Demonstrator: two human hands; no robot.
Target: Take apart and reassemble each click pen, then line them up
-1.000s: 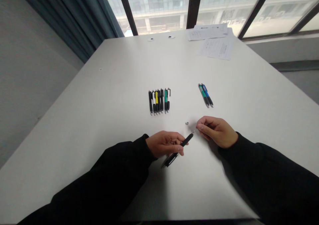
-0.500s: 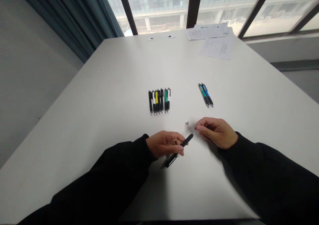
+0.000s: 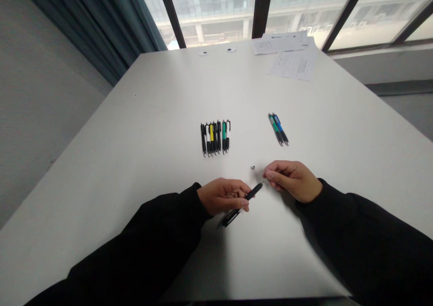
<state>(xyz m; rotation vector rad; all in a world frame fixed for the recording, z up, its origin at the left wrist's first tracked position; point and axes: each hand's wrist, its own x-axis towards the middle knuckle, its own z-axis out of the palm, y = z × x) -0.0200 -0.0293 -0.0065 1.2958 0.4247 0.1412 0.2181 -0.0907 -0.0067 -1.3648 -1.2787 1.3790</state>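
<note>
My left hand holds a black click pen between thumb and fingers. The pen is tilted, its open front end up toward the right and its clip end low near the table. A thin, pale piece sticks out of that front end. My right hand is closed in a pinch right beside it; whatever is between the fingertips is too small to make out. Just left of the right fingertips, a small silver pen tip lies on the white table.
Ahead of my hands lies a row of several pens, black, white, yellow and green. Farther right lie a green pen and a blue pen. Paper sheets and two white oval pieces sit at the far edge.
Both hands hold nearly the same pose. The whole view has shifted very slightly; the pens and the silver tip lie as before.
</note>
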